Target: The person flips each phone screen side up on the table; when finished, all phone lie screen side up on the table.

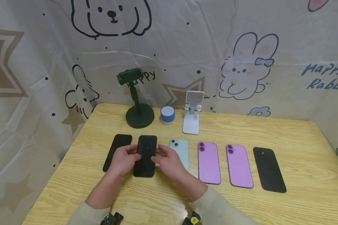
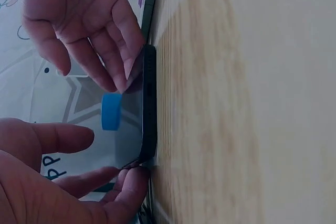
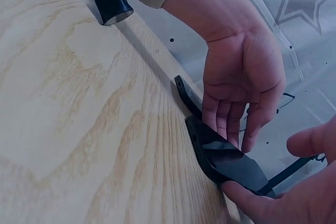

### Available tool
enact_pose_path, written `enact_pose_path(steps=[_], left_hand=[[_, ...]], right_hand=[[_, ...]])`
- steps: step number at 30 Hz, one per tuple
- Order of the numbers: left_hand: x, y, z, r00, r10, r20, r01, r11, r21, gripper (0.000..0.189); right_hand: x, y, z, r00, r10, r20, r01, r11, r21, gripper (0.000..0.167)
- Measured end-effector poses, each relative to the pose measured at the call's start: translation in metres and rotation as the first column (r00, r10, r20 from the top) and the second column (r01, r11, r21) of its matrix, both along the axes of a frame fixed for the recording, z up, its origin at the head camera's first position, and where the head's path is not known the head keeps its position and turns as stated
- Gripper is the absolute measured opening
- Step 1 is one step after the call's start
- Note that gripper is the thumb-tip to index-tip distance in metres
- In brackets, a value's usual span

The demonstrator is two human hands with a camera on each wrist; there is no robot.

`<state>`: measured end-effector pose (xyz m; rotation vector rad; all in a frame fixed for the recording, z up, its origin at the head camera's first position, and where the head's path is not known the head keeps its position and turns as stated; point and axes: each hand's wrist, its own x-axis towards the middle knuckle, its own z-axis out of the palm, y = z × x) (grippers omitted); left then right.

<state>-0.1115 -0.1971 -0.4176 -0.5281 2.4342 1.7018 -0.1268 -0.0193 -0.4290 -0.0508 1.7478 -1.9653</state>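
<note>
Near edge: pale sleeves [image 1: 219, 207] come in from both sides, dark wrist gadgets [image 1: 111, 219] by the cuffs. Then left hand [image 1: 123, 161] and right hand [image 1: 169, 164], one each side of a dark phone [image 1: 146, 148] lying screen up, flat on the worktop [image 1: 307, 153], left of the middle. Fingers on both hands loosely extended, tips touching the phone's long edges — no curled grip on it; the wrist view shows the left thumb raised clear of the screen.

Same row: a black phone [image 1: 120, 145] just left of it, partly behind the left hand, tilted a bit. Right side: mint phone [image 1: 182, 151], back up, part hidden by the right hand; then a pink phone [image 1: 209, 167], another pink phone [image 1: 240, 168] and a black handset [image 1: 270, 172] at the right end, all back up, cameras at the far end.

Behind the row, left to right: dark green stand [image 1: 140, 116] on a round base, blue-and-white tub [image 1: 167, 115], white folding stand [image 1: 191, 124]. Farthest — pale cloth [image 1: 174, 47] with cartoon animals, stars, lettering.
</note>
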Motion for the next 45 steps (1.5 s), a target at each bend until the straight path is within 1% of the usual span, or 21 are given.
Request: enact_pose_path(steps=[5, 9, 16, 19, 24, 28, 34, 37, 41, 45], left_hand=[[0.002, -0.001, 0.001, 1.000, -0.024, -0.001, 0.024, 0.999, -0.023, 0.050], [0.002, -0.002, 0.001, 0.999, -0.035, -0.008, 0.034, 0.999, -0.040, 0.048], [0.001, -0.004, 0.001, 0.999, -0.038, -0.009, 0.038, 0.998, -0.047, 0.049], [0.000, -0.005, 0.000, 0.999, -0.037, -0.016, 0.037, 0.998, -0.043, 0.049], [0.001, -0.006, -0.001, 0.999, -0.034, -0.018, 0.033, 0.999, -0.042, 0.049], [0.002, -0.005, -0.002, 1.000, -0.026, -0.015, 0.025, 0.999, -0.045, 0.049], [0.000, -0.006, -0.004, 0.999, -0.032, -0.029, 0.031, 0.999, -0.033, 0.050], [0.000, -0.007, -0.003, 0.999, -0.036, -0.033, 0.035, 0.999, -0.030, 0.050], [0.002, -0.005, 0.000, 0.999, -0.034, -0.043, 0.031, 0.997, -0.071, 0.052], [0.005, 0.003, 0.005, 0.997, -0.049, -0.064, 0.038, 0.985, -0.169, 0.053]], right_hand=[[0.001, 0.000, 0.000, 1.000, 0.008, 0.008, -0.008, 1.000, -0.020, 0.063], [0.002, -0.001, 0.000, 1.000, 0.030, -0.010, -0.030, 0.998, -0.047, 0.059], [0.002, -0.002, -0.001, 0.997, 0.065, -0.037, -0.066, 0.997, -0.026, 0.053], [0.003, -0.002, 0.000, 0.998, 0.056, -0.038, -0.057, 0.998, -0.036, 0.054], [0.005, -0.001, 0.000, 0.999, 0.021, -0.032, -0.021, 1.000, -0.005, 0.060], [0.005, -0.001, 0.000, 1.000, 0.012, -0.024, -0.012, 1.000, 0.007, 0.062], [0.007, -0.002, -0.001, 1.000, 0.002, -0.015, -0.002, 1.000, 0.004, 0.064], [0.007, -0.002, -0.002, 1.000, -0.005, -0.006, 0.005, 1.000, -0.016, 0.065], [0.006, 0.002, -0.001, 1.000, -0.004, 0.005, 0.004, 0.999, -0.040, 0.065], [0.005, 0.010, 0.003, 1.000, -0.008, 0.001, 0.008, 0.999, -0.040, 0.064]])
